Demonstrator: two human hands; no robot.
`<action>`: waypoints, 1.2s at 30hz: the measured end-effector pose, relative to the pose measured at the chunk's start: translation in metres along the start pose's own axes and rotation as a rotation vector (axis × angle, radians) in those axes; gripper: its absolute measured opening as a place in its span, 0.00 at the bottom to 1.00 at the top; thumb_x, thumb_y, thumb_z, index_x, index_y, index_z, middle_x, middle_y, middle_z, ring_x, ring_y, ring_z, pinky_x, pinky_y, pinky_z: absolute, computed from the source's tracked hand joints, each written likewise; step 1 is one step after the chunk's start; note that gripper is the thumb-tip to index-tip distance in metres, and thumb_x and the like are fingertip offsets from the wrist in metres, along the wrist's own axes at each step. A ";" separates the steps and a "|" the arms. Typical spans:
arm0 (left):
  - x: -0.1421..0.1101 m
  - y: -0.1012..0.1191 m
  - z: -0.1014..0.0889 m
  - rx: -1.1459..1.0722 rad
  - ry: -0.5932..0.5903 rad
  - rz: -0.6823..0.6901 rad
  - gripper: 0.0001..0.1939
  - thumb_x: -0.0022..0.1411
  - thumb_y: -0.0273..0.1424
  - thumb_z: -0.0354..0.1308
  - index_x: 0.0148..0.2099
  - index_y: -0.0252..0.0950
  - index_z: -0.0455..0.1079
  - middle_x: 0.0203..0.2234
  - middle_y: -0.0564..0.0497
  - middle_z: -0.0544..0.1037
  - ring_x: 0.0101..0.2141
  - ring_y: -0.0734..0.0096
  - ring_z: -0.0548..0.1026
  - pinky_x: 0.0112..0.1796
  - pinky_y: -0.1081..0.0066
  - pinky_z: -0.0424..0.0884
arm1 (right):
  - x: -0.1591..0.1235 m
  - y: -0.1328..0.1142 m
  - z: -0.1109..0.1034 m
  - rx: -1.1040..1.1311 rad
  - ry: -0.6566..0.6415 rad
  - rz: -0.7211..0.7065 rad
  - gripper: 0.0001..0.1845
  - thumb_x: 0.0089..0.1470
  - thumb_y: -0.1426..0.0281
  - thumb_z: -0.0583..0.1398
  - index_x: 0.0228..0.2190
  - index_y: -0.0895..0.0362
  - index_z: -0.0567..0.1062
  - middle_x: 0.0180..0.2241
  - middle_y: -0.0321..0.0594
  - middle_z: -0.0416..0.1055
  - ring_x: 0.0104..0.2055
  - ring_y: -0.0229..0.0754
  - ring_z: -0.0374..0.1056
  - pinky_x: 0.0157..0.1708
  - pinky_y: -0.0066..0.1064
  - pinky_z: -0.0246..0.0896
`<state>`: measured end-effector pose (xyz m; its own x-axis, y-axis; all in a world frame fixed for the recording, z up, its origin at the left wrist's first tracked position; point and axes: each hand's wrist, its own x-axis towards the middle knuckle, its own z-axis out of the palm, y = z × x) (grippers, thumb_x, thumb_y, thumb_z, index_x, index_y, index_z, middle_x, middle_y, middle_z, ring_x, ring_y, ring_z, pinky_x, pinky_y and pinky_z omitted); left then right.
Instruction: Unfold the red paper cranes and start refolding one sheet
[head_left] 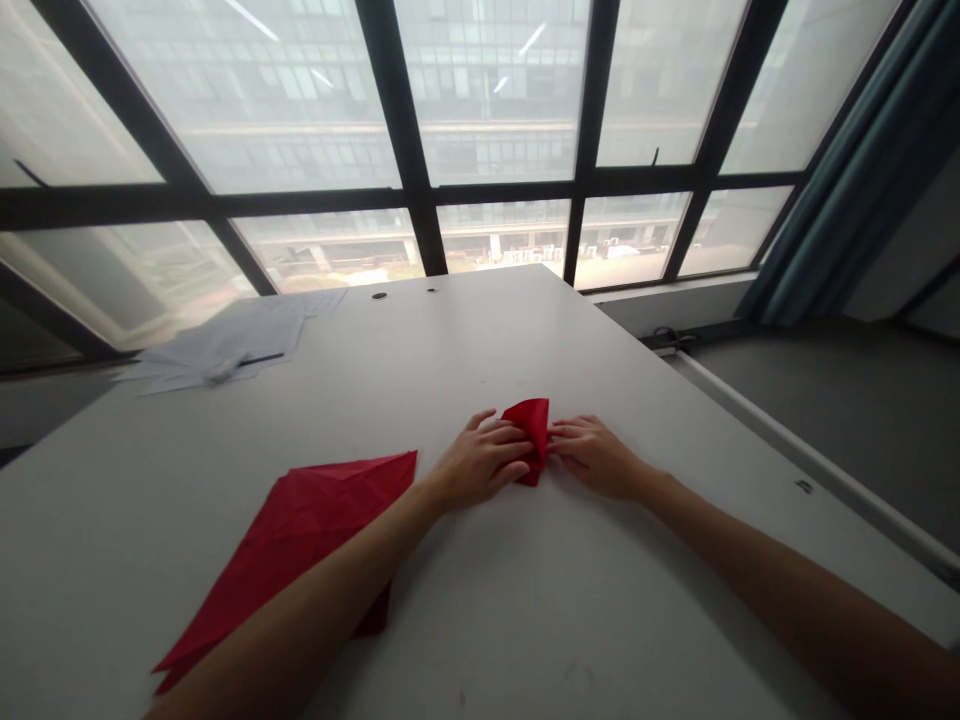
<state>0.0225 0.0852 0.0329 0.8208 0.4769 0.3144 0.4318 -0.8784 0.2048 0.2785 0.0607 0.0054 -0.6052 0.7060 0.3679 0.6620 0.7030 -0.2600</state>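
While grey daylight comes through the big black-framed window (480,150), the wide white tabletop (525,620) runs out from it, smooth, matte and hard-edged. Teal curtain (855,170) hangs in soft vertical folds at the right. At the far left of the tabletop lies a loose spread of white papers (225,350), flat and overlapping. Nearer, a large red paper sheet (315,530) lies flat, creased into triangular facets, partly under the person's left forearm. Smallest is the folded red paper piece (531,430), sitting near the middle of the tabletop between both hands, its upper flap standing up in a rounded point. The left hand (480,465) rests on it with fingers curled over its left edge, pressing it down; the right hand (592,455) pinches its right edge between fingertips, so both are closed lightly on the piece rather than clenched. I would judge this paper very light, thin and stiff enough to hold a crease, yet easy to tear or crumple, and apt to slide on so slick a surface. The folded edges and corners look the safest places to grip, with one hand pinning the body flat.
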 end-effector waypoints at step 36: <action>-0.001 -0.009 0.012 -0.014 0.113 0.008 0.09 0.68 0.37 0.56 0.44 0.44 0.77 0.42 0.52 0.82 0.48 0.67 0.77 0.63 0.57 0.50 | -0.003 -0.017 -0.001 -0.220 -0.147 -0.014 0.31 0.53 0.81 0.54 0.56 0.49 0.71 0.60 0.49 0.63 0.63 0.53 0.54 0.64 0.65 0.35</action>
<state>0.0220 0.0919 0.0197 0.7766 0.4710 0.4184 0.4192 -0.8821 0.2148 0.2696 0.0467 0.0093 -0.6618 0.7128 0.2323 0.7238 0.6882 -0.0497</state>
